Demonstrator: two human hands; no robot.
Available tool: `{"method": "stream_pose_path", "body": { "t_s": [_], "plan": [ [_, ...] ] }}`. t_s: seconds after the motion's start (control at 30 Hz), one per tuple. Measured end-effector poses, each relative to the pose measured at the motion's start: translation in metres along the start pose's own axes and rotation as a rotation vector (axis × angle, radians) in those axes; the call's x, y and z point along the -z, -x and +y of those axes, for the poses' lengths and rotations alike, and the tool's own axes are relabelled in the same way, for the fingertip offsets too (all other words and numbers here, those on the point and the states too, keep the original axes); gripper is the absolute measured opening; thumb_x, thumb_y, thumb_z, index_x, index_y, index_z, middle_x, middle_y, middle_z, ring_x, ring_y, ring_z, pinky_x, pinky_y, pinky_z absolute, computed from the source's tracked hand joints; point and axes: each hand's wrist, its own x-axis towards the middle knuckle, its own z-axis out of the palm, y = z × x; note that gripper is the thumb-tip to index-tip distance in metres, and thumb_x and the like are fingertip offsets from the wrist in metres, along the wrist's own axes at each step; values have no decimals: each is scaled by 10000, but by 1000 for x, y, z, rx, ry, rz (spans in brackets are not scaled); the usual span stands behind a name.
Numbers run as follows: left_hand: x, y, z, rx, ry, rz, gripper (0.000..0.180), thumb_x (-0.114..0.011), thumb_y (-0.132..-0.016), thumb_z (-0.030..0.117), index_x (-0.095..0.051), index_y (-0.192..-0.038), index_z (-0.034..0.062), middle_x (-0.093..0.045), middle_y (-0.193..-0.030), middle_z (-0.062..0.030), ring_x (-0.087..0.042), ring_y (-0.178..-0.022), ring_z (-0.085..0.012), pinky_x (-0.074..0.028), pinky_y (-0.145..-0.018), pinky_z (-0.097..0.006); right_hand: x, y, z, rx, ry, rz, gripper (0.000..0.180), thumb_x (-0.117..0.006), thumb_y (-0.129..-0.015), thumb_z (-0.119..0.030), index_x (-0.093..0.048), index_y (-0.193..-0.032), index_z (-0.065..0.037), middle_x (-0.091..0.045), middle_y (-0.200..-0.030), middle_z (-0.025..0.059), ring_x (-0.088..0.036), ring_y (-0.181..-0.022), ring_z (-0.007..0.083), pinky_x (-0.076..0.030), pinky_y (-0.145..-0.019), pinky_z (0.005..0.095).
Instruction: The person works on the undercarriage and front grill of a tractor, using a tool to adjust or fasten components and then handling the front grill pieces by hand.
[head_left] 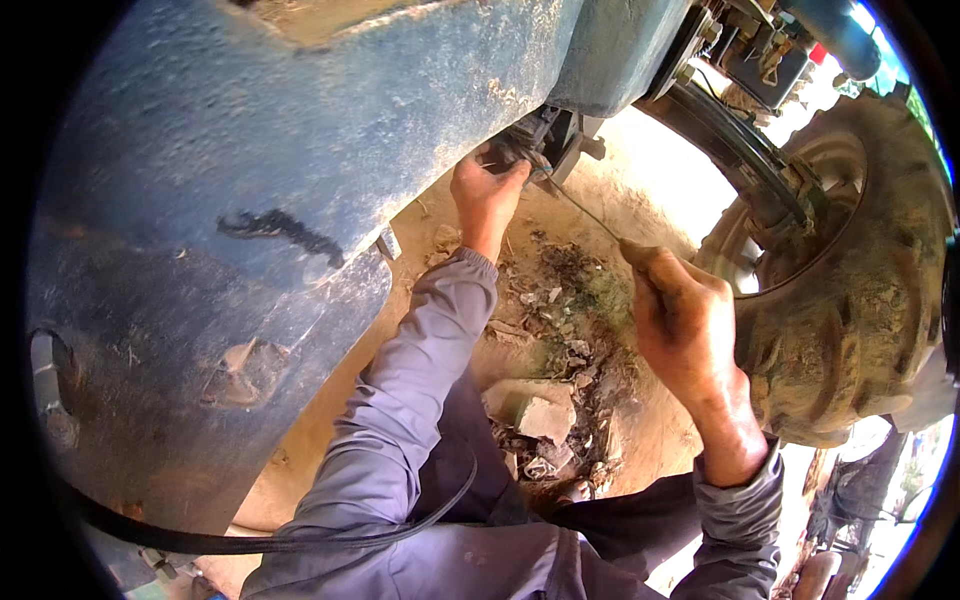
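A thin wire or cord (pixel 586 208) stretches taut and slanting between a dark mechanical part (pixel 528 140) and my right hand (pixel 685 315). My right hand is closed, pinching the near end between thumb and fingers. My left hand (pixel 488 190) reaches up to the dark part under the lower edge of a worn blue metal body panel (pixel 300 130). Its thumb and fingers close at that part, where the wire starts. Its fingertips are partly hidden, so what exactly they grip cannot be made out.
At the right stands a large, muddy, lugged tyre (pixel 850 330) with an axle beam (pixel 735 145) running to it. Broken stones (pixel 545 418) and litter lie on the dirt ground below my hands. A black cable (pixel 270 543) crosses my left sleeve at lower left.
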Motion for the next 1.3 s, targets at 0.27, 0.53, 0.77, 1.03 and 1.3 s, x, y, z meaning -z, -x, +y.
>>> {"method": "stream_pose_path", "body": {
  "t_s": [0.27, 0.53, 0.77, 1.03, 1.3],
  "plan": [
    [-5, -4, -5, 9, -100, 35, 478, -815, -670, 78, -616, -1079, -70, -704, -1008, -173, -677, -884, -252, -530, -800, -344, 10, -1, 11, -28, 82, -73, 244, -612, -829, 19, -645, -1055, -67, -631, -756, 165, -646, -667, 364, -507, -573, 412],
    [-2, -4, 1, -15, -144, 2, 552, -829, -670, 134, -585, -1131, -43, -677, -1056, -198, -656, -951, -298, -514, -853, -374, 19, 19, 0, -112, 16, -63, 288, -630, -832, 31, -659, -1107, -50, -660, -801, 171, -678, -685, 326, -529, -614, 362],
    [-4, 18, 17, -347, -425, -33, 823, -913, -618, 268, -476, -1261, -4, -534, -1173, -238, -516, -1133, -393, -440, -964, -468, 6, 49, 15, -274, -68, 32, 210, -612, -881, 58, -670, -1074, -1, -696, -855, 187, -724, -756, 272, -540, -672, 291],
    [18, -19, 2, -319, -312, -51, 317, -773, -821, 188, -711, -1044, -29, -746, -927, -156, -711, -824, -246, -536, -768, -341, 5, 47, 20, -268, -130, -1, 191, -604, -895, 50, -666, -1069, 4, -691, -861, 191, -717, -756, 274, -537, -669, 297],
    [17, -36, 20, -72, -330, -152, 322, -761, -804, 218, -734, -1005, -32, -745, -955, -182, -709, -858, -244, -522, -797, -333, -8, 18, 31, -94, -116, 23, 210, -600, -876, 39, -668, -1064, -24, -674, -833, 197, -681, -730, 359, -536, -640, 354]
  ]
}}
